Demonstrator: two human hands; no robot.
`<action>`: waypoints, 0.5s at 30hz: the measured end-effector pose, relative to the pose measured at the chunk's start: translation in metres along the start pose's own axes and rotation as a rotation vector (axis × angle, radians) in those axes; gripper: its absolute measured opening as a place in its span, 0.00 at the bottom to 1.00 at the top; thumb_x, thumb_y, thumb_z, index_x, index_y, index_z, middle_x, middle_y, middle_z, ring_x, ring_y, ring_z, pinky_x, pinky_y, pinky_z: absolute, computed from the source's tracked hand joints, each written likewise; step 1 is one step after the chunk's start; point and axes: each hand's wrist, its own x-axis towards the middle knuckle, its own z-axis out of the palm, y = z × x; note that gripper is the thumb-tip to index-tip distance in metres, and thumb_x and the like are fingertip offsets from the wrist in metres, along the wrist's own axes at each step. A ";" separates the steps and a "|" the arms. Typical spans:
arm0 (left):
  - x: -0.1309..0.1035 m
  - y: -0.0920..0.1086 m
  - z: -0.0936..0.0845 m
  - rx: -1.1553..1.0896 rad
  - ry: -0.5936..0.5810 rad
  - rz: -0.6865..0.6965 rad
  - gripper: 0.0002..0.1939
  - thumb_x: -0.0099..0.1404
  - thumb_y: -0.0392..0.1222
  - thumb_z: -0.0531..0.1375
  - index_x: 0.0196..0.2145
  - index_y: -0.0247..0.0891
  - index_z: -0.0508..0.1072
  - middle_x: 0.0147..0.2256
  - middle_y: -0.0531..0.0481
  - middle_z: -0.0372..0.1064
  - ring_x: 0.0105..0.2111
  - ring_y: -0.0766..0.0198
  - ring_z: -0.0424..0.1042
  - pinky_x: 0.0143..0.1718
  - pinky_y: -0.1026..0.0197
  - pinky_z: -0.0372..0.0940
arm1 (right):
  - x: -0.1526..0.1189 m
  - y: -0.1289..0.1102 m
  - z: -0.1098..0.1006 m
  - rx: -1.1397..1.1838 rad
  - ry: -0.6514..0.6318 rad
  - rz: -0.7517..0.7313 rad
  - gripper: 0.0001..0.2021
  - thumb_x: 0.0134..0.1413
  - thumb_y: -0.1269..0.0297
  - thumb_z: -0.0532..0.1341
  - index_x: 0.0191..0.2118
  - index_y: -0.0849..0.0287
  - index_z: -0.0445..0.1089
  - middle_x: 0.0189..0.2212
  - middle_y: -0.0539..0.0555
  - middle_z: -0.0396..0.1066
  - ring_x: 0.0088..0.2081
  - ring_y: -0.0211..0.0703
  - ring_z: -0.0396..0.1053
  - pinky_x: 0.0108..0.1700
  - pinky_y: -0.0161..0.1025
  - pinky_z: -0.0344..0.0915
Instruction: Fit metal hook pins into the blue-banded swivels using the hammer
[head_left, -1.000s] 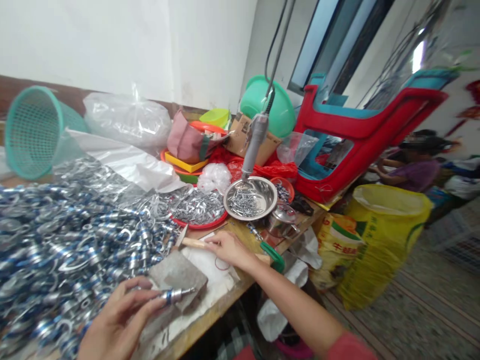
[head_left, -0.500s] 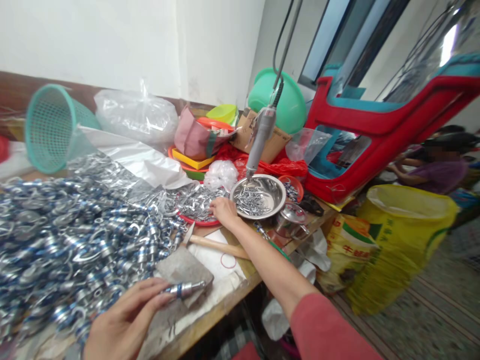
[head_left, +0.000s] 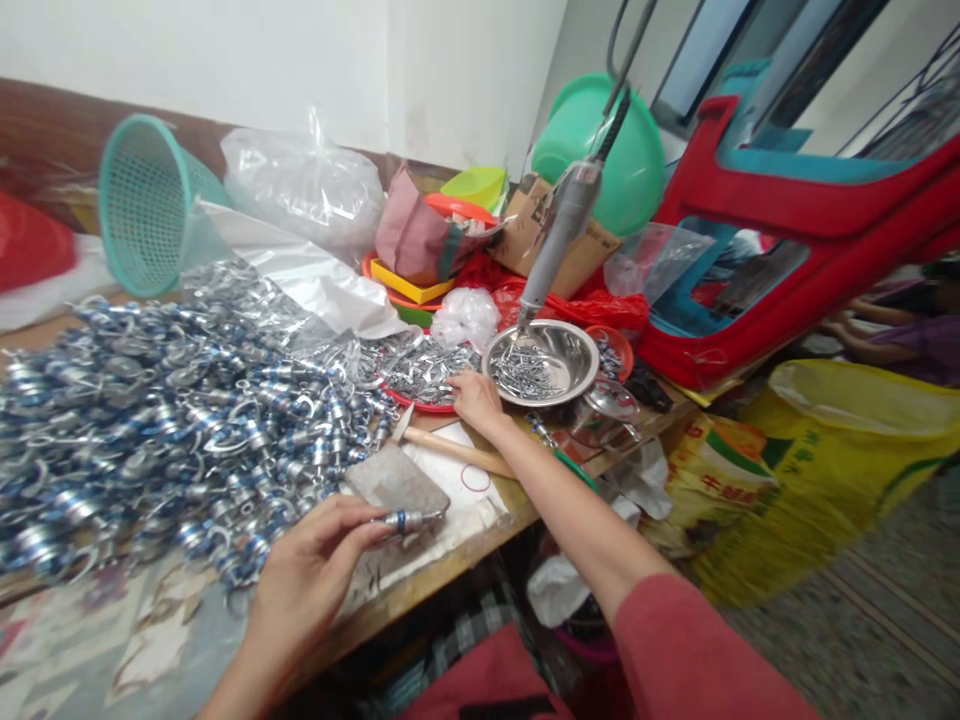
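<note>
My left hand (head_left: 322,550) pinches a small silver metal fitting with blue bands (head_left: 409,521) between thumb and fingers. The fitting lies nearly level over the edge of a grey metal block (head_left: 401,480). My right hand (head_left: 478,402) reaches to the near rim of a red plate (head_left: 424,405) heaped with small metal parts (head_left: 431,368). Its fingers are drawn together; whatever is between the fingertips is too small to name. A hammer (head_left: 450,450) with a wooden handle lies under my right forearm, its head beside the block.
A big pile of blue-banded metal fittings (head_left: 187,430) covers the left of the table. Right of the plate stands a steel bowl (head_left: 581,365) of pins, with a hanging electric screwdriver (head_left: 562,235) above. A stacked red chair (head_left: 795,230) and yellow sack (head_left: 847,480) stand right.
The view has shifted, so the table's things sit further right and higher. My left hand still holds the fitting near the block. My right hand stays at the red plate.
</note>
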 end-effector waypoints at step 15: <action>0.002 0.001 -0.001 0.044 -0.010 -0.040 0.06 0.50 0.47 0.60 0.25 0.45 0.76 0.29 0.52 0.73 0.32 0.57 0.70 0.35 0.61 0.64 | 0.023 -0.004 0.004 0.022 -0.089 -0.041 0.13 0.57 0.62 0.54 0.45 0.62 0.63 0.43 0.55 0.65 0.42 0.43 0.66 0.43 0.46 0.64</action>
